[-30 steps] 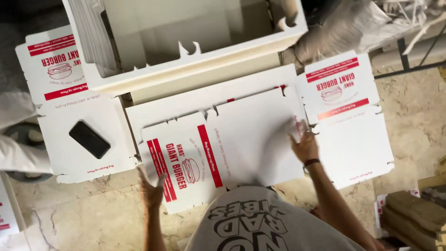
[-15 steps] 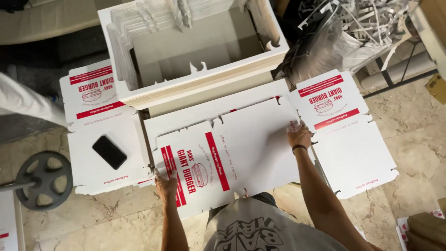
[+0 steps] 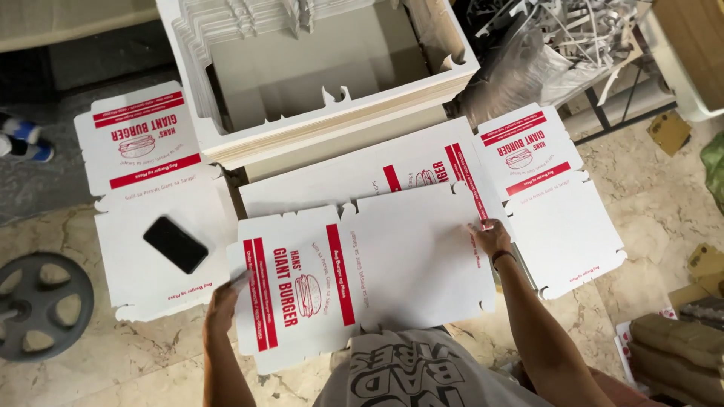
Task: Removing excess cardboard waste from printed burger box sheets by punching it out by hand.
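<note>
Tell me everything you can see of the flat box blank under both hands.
The flat box blank is white die-cut cardboard, unfolded, printed side up, with red stripes, red lettering and a small burger drawing on its left part; the right part is plain. Notched tabs line its edges. It lies flat and slightly askew on another similar blank. The left hand grips its left edge; the right hand presses its right edge.

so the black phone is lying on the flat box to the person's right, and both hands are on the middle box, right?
Not quite: the head view shows the black phone on the flat box to the person's left. Both the left hand and the right hand are on the middle box.
</note>
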